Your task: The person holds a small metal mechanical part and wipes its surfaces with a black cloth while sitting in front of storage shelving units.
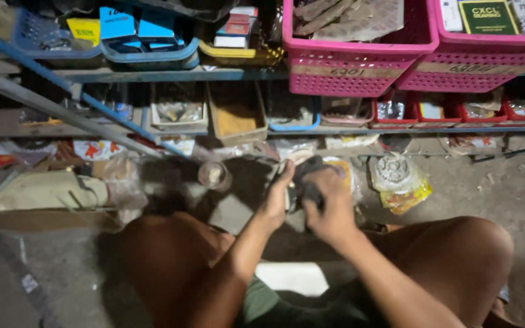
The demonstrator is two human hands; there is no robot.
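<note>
Squatting on the concrete floor point(505, 188) before low shelves. Left hand point(276, 197) and right hand point(329, 203) both gripping one dark, blurred object point(304, 179), held up between the knees, just in front of the lowest shelf; fingers curling round it, its kind too dim to tell. Lying nearby: a clear bag point(399, 179) with a round metal part, and a flat cardboard box point(44, 191). Sitting overhead: pink baskets point(360, 67).

A single head-worn view is aimed steeply down, close over the knees, toward low shelves point(214, 74) ahead.
</note>
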